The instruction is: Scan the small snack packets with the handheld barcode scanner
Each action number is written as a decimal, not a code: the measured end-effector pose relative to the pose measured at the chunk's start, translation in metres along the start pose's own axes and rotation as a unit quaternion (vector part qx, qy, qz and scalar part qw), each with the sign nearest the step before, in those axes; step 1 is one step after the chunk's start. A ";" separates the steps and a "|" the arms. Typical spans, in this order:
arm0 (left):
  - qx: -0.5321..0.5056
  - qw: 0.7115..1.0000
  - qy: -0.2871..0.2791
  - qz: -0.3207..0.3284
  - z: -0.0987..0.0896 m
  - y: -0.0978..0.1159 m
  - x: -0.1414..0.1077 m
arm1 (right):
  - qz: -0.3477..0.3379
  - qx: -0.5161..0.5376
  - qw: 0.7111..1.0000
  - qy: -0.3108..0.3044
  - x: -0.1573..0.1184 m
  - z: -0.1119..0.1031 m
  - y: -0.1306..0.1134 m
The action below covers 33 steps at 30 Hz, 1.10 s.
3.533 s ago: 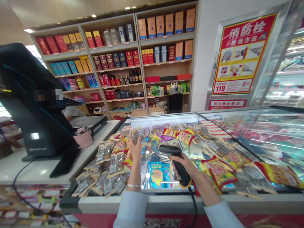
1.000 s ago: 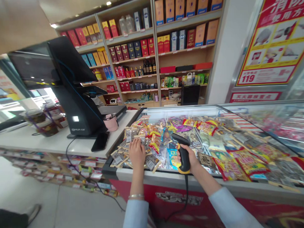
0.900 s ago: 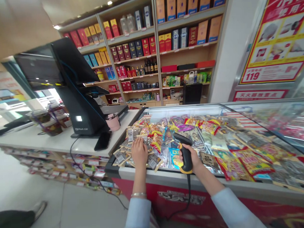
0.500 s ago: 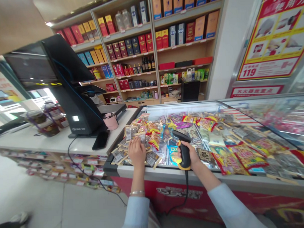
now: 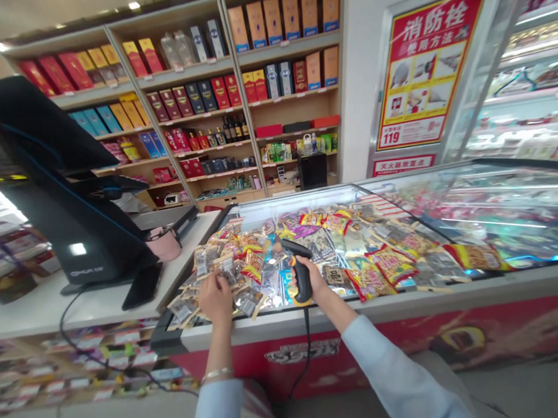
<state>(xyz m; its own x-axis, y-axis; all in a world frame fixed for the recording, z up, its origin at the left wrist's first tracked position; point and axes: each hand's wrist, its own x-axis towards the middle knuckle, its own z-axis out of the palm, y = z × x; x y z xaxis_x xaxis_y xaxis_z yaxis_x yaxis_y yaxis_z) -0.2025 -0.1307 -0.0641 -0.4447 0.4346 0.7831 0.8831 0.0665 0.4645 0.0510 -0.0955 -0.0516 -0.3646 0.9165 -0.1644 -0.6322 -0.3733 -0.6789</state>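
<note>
Your right hand (image 5: 312, 282) has its fingers wrapped firmly around the grip of a black handheld scanner with yellow trim (image 5: 302, 280), its head tilted up and away from you, its black cable (image 5: 306, 336) dropping over the front of the red-fronted chest freezer with a pale rim (image 5: 265, 334). Your left hand (image 5: 215, 299) rests on the overlapping small clear packets with dark contents and tan edges (image 5: 248, 300), at the left end of the glass top. Its fingers are curled downward; whether they pinch a packet or merely touch the heap, you cannot tell from here.

The step in hand looks like sorting through these packets with the scanner at the ready. The next move, as I judge it, calls for your left fingers to separate a single packet without dragging its neighbours, and for your right wrist to hold the scanner clear of the red-and-yellow plastic snack bags (image 5: 391, 267).

For writing, the framed red-and-yellow wall poster (image 5: 412, 85) reads 消防栓 使用方法, with "119" lower down; the smaller red-and-white sign (image 5: 403, 164) beneath it reads 灭火器放置点. White lettering marks the freezer's front, too stylised to read surely. The packets' print is too small to make out.
</note>
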 end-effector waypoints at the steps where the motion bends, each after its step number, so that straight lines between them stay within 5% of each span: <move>1: -0.002 1.000 0.001 -0.014 -0.001 0.000 0.002 | -0.003 0.001 1.000 0.001 0.000 0.001 -0.001; 5: -0.012 0.998 0.034 -0.055 -0.012 0.015 0.011 | -0.019 0.004 0.999 -0.028 -0.007 0.000 -0.016; 8: -0.058 0.997 0.038 -0.026 -0.019 0.044 0.014 | -0.055 0.003 0.997 -0.050 -0.020 -0.007 -0.041; 11: -0.114 0.993 -0.013 0.027 -0.012 0.077 0.009 | -0.084 0.006 0.995 -0.049 -0.038 -0.021 -0.074; 16: -0.171 0.971 -0.151 0.073 0.025 0.123 -0.013 | -0.174 -0.008 0.985 -0.003 -0.064 -0.057 -0.126; 24: -0.298 0.884 -0.332 0.139 0.065 0.179 -0.042 | -0.206 -0.023 0.977 0.050 -0.091 -0.129 -0.167; 29: -0.346 0.791 -0.462 0.203 0.067 0.187 -0.061 | -0.220 -0.045 0.970 0.090 -0.093 -0.162 -0.171; 33: -0.284 0.765 -0.516 0.262 0.070 0.186 -0.070 | -0.231 -0.047 0.967 0.092 -0.087 -0.172 -0.166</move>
<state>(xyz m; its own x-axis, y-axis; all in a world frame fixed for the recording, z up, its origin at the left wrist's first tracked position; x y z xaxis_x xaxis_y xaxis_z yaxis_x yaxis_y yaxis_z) 0.0033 -0.0863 -0.0613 0.5609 0.7650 0.3165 0.5615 -0.6325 0.5336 0.3057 -0.0884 -0.0475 0.0757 0.9957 0.0526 -0.6309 0.0887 -0.7708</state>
